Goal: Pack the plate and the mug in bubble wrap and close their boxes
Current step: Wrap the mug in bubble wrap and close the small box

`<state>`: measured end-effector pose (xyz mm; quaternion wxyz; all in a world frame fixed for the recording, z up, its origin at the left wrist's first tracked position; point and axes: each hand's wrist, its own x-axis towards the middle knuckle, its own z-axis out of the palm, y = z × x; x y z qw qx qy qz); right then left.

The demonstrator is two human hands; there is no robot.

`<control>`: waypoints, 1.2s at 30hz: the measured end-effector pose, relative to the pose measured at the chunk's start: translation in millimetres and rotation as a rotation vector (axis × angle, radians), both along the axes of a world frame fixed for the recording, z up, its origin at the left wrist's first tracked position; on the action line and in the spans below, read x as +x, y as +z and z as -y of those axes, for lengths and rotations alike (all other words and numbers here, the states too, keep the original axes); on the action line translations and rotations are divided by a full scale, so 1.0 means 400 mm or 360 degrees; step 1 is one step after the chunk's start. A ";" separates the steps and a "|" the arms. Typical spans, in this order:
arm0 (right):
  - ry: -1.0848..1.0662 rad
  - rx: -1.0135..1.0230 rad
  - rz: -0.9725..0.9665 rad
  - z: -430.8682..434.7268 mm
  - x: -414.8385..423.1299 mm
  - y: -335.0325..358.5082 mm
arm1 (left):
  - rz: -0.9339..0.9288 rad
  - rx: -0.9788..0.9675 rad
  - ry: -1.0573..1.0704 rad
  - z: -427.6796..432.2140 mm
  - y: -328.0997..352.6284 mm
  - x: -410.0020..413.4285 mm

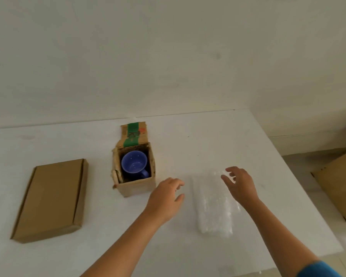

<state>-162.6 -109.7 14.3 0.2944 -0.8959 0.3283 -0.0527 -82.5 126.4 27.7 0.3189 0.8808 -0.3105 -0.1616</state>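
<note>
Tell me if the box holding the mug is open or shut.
Open: the small box's taped flap stands back, and the blue mug shows inside.

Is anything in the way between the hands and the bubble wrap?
Nothing visible. The right hand is over the far end of the bubble wrap; the left hand is just left of it, only bare table between. The box with the mug stands further left.

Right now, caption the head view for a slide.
Left hand and right hand reach for bubble wrap; mug in open box, flat box closed.
</note>
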 end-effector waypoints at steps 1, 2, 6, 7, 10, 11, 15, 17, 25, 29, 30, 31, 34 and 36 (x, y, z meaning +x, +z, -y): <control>-0.0033 0.0044 -0.0069 0.017 -0.011 -0.015 | -0.0101 0.0071 0.0018 0.029 -0.021 -0.006; -0.0055 0.0092 -0.0114 0.028 -0.019 -0.027 | -0.0212 0.0137 0.0051 0.056 -0.041 -0.011; -0.0157 0.0251 -0.0127 0.038 -0.032 -0.060 | -0.0613 0.0167 0.0285 0.135 -0.096 -0.026; -0.0204 0.0310 -0.0118 0.038 -0.032 -0.065 | -0.0697 0.0118 0.0376 0.148 -0.102 -0.030; -0.0358 0.0547 -0.0058 0.034 -0.025 -0.069 | -0.0939 -0.0049 0.0645 0.176 -0.113 -0.037; -0.0408 0.0624 -0.0035 0.032 -0.021 -0.067 | -0.0992 -0.0085 0.0690 0.182 -0.113 -0.038; -0.0537 0.0862 0.0116 0.023 0.007 -0.041 | -0.1204 -0.0329 0.0755 0.190 -0.084 -0.033; -0.0537 0.0920 0.0201 0.015 0.031 -0.014 | -0.1284 -0.0502 0.0752 0.181 -0.051 -0.024; -0.0008 0.1327 0.0514 -0.103 0.167 0.150 | -0.1210 -0.1128 0.0905 0.059 0.113 0.077; 0.0188 0.1471 0.0553 -0.200 0.258 0.183 | -0.1015 -0.1196 0.1030 -0.045 0.154 0.152; 0.0180 0.1419 0.0560 -0.228 0.281 0.188 | -0.0949 -0.1181 0.1077 -0.072 0.158 0.169; 0.0161 0.1357 0.0558 -0.257 0.303 0.190 | -0.0864 -0.1135 0.1136 -0.098 0.159 0.185; 0.0101 0.1145 0.0495 -0.339 0.359 0.178 | -0.0508 -0.0922 0.1269 -0.162 0.154 0.228; 0.0043 0.1020 0.0457 -0.379 0.384 0.159 | -0.0317 -0.0800 0.1244 -0.195 0.143 0.252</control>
